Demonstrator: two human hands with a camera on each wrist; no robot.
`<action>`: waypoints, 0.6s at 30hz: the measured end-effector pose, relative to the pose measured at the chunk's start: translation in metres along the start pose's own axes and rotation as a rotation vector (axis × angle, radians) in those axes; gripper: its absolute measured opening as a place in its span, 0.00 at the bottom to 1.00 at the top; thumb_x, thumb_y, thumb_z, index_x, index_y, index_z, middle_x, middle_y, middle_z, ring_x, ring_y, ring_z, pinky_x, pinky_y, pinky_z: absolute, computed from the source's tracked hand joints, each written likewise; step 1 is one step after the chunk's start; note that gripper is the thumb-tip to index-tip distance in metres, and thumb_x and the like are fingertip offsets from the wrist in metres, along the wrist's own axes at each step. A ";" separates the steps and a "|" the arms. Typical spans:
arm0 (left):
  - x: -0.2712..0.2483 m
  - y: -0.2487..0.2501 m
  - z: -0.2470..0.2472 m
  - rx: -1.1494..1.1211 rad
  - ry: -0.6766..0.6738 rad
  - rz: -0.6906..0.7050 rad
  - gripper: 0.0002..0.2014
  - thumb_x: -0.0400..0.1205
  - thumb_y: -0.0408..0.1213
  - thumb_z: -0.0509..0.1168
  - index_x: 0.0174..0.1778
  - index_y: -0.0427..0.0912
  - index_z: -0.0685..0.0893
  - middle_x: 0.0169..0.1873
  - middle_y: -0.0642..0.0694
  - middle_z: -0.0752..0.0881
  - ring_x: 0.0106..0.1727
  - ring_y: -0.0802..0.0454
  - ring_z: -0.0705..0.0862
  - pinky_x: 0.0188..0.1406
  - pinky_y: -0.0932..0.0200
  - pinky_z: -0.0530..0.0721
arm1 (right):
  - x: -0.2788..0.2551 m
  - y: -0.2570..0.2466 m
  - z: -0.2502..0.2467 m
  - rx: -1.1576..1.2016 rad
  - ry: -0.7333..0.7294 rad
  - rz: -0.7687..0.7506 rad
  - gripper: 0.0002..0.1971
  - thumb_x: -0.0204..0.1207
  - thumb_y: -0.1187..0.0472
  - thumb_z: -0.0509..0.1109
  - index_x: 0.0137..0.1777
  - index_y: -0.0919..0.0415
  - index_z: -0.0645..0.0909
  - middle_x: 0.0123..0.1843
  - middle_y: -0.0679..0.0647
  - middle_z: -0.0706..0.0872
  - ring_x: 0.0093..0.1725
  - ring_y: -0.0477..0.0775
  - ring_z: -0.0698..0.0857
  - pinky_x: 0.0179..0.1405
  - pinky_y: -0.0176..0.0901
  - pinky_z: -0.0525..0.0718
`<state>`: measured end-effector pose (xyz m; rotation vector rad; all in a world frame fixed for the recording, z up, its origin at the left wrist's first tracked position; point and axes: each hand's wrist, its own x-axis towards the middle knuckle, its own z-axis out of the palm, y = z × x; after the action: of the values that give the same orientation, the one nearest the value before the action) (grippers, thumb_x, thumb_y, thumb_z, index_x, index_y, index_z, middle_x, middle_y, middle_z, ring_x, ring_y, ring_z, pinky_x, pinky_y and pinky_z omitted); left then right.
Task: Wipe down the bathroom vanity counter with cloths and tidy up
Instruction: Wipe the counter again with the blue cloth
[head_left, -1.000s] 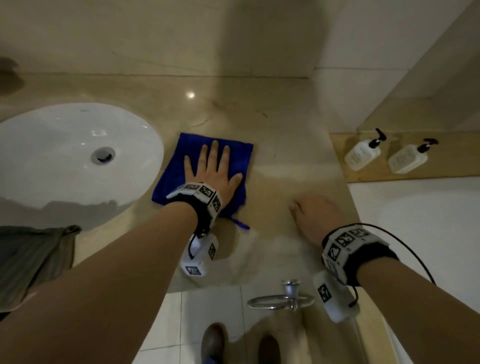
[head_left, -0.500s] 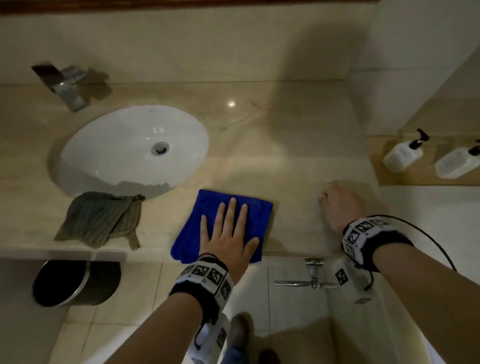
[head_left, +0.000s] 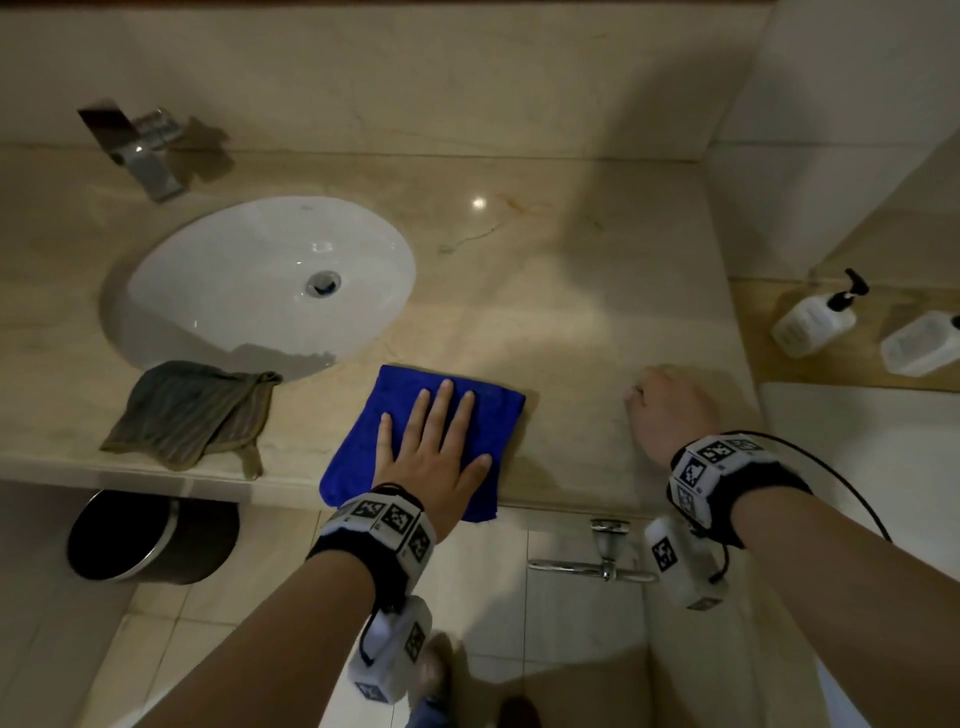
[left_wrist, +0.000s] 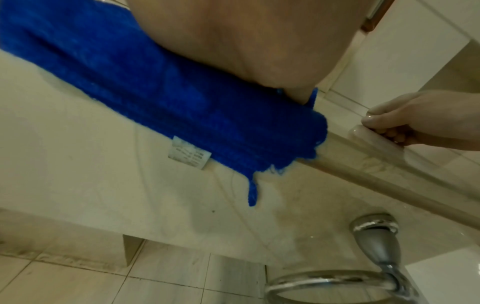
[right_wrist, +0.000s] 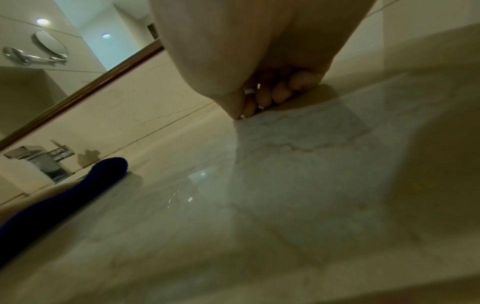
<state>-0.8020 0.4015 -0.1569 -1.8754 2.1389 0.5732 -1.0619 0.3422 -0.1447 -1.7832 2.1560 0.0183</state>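
Note:
A folded blue cloth (head_left: 363, 441) (left_wrist: 155, 92) (right_wrist: 59, 197) lies at the front edge of the beige marble counter (head_left: 561, 291), its near end hanging over the edge. My left hand (head_left: 436, 441) presses flat on it with straight, spread fingers. My right hand (head_left: 670, 410) (right_wrist: 270, 94) rests on the counter to the right, fingers curled under into a fist, holding nothing. A grey striped cloth (head_left: 192, 410) lies crumpled at the counter's front left, below the sink.
A white oval sink (head_left: 260, 280) with a chrome tap (head_left: 140, 150) sits at the left. Two white pump bottles (head_left: 815, 322) stand on a ledge at the right. Below the counter are a dark bin (head_left: 150, 540) and a chrome towel ring (head_left: 597, 561).
My left hand has drawn the blue cloth from the middle of the counter back to its front edge. The right fist has stayed on the counter.

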 end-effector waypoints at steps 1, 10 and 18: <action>0.003 -0.002 -0.002 -0.001 -0.004 -0.002 0.33 0.84 0.63 0.35 0.79 0.58 0.25 0.78 0.57 0.23 0.81 0.53 0.28 0.80 0.36 0.33 | 0.000 -0.001 0.000 0.000 0.000 0.002 0.15 0.85 0.55 0.54 0.54 0.63 0.78 0.55 0.61 0.80 0.52 0.63 0.80 0.44 0.44 0.69; 0.054 -0.031 -0.030 -0.044 0.044 -0.034 0.34 0.85 0.62 0.39 0.82 0.59 0.30 0.81 0.57 0.27 0.82 0.54 0.30 0.80 0.37 0.32 | 0.008 -0.005 -0.006 -0.056 -0.068 0.031 0.12 0.84 0.58 0.55 0.47 0.61 0.78 0.48 0.60 0.80 0.44 0.57 0.74 0.43 0.43 0.69; 0.092 -0.049 -0.046 -0.056 0.051 -0.019 0.34 0.84 0.63 0.39 0.82 0.58 0.30 0.81 0.56 0.28 0.83 0.52 0.31 0.78 0.37 0.30 | 0.011 -0.007 -0.005 -0.028 -0.060 0.073 0.14 0.85 0.58 0.55 0.45 0.65 0.78 0.45 0.60 0.80 0.44 0.59 0.76 0.44 0.47 0.73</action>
<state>-0.7640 0.2949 -0.1616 -1.9582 2.1553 0.5938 -1.0580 0.3294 -0.1410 -1.6962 2.1870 0.1191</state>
